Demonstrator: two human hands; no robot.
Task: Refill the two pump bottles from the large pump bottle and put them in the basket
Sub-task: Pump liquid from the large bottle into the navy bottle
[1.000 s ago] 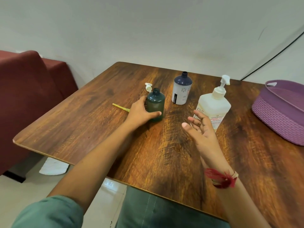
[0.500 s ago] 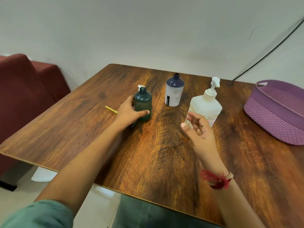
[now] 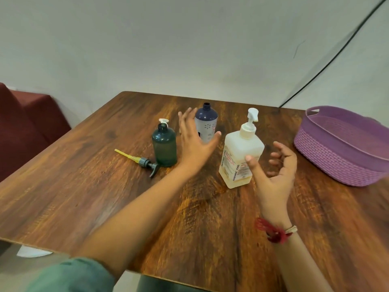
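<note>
Dark green bottle (image 3: 164, 146), navy-and-white bottle (image 3: 205, 124), woven-patterned purple basket (image 3: 339, 152), wood-grain table (image 3: 84, 186).

The left hand (image 3: 194, 142) no longer grips the dark green translucent plastic bottle (image 3: 164, 147); it is now spread open in front of the navy-and-white bottle (image 3: 207, 121). A grey pump head with a yellow tube (image 3: 145, 162), earlier mostly covered, lies exposed. The right hand (image 3: 273, 171), loosely curled, is now beside the large cloudy white pump bottle (image 3: 237, 157).

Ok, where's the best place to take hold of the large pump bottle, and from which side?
Grip the large pump bottle round its wide, flat-sided body, below the shoulder, coming from the right, where the right hand hovers open. It stands upright; the thin pump neck would likely give, and the left hand crowds the other side.
</note>
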